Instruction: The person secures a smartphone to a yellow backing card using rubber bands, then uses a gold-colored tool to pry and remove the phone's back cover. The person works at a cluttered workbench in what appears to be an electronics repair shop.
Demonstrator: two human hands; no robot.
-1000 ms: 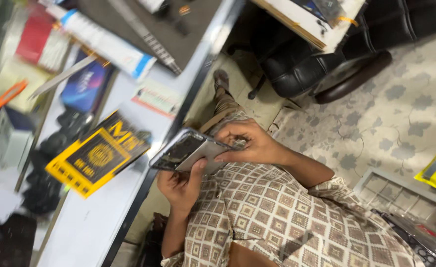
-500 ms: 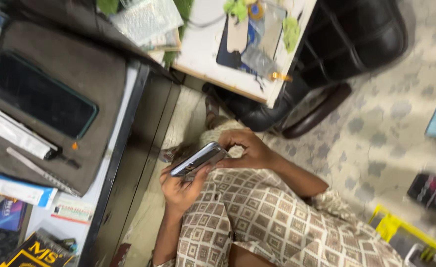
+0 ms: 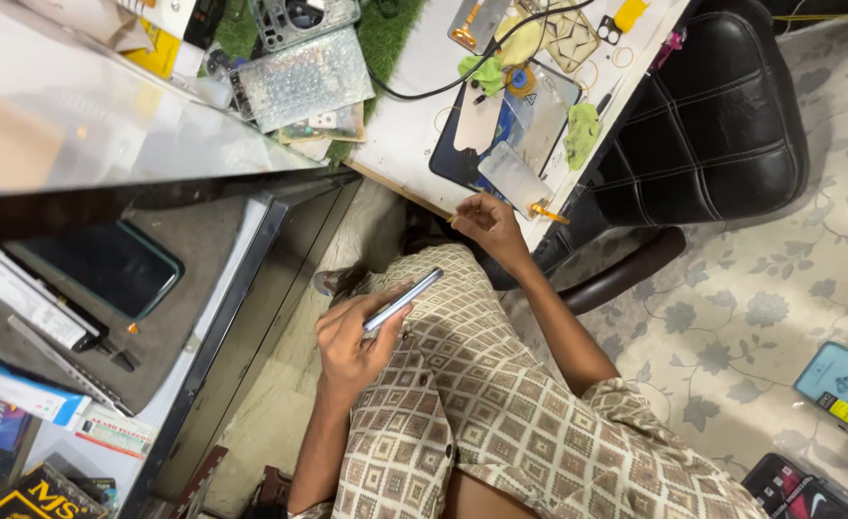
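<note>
Over the lap: left hand (image 3: 352, 341) curled around a slim phone (image 3: 403, 302), gripped by its edges and tilted edge-up, likely kept clear of the cluttered tabletop (image 3: 409, 135).
Right hand: the right hand (image 3: 486, 223) reached to the tabletop's near edge, fingers drawn together, seemingly pinching something small; what, I could not tell.
Near edge of the tabletop: a metal plate (image 3: 514, 179) lay on a dark mat (image 3: 457, 165), within easy reach.
Behind: a black chair (image 3: 722, 125).
</note>
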